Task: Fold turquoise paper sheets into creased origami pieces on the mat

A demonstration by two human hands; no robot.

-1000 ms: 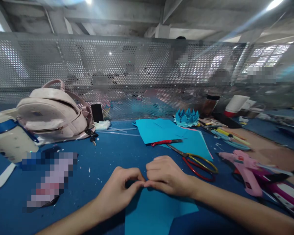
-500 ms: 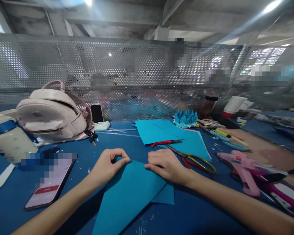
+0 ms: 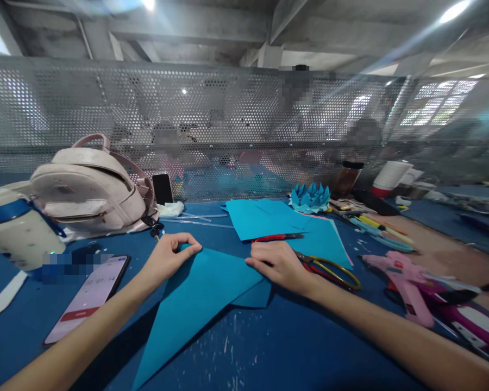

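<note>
Both hands have shifted toward 12 o'clock over the last half second, and the folded blue sheet [image 3: 199,290] has gone with them, sliding a little toward 11 o'clock. It lies on the blue bench [image 3: 236,361] in the middle, one long point running toward 7 o'clock and a smaller flap showing from under it at about 4.

Thumb and forefinger of the left hand [image 3: 168,262] pinch the sheet at its 12 o'clock corner. The right hand [image 3: 277,264] sits at the sheet's 2 o'clock end, fingers curled and thumb against the paper — whether they grip it or only press it down, I cannot tell.

Taking the sheet as the centre, a stack of blue paper [image 3: 263,217] lies between 1 and 2 o'clock, with a spiky paper flower [image 3: 309,198] beyond it at 2. Scissors [image 3: 313,259] with red and yellow handles lie just beside the right hand, partly behind it. Further out at 3 — a pink glue gun [image 3: 403,274]. A phone [image 3: 87,296] lies at 9, near the left forearm, and a pale backpack [image 3: 85,184] stands at 10.
</note>
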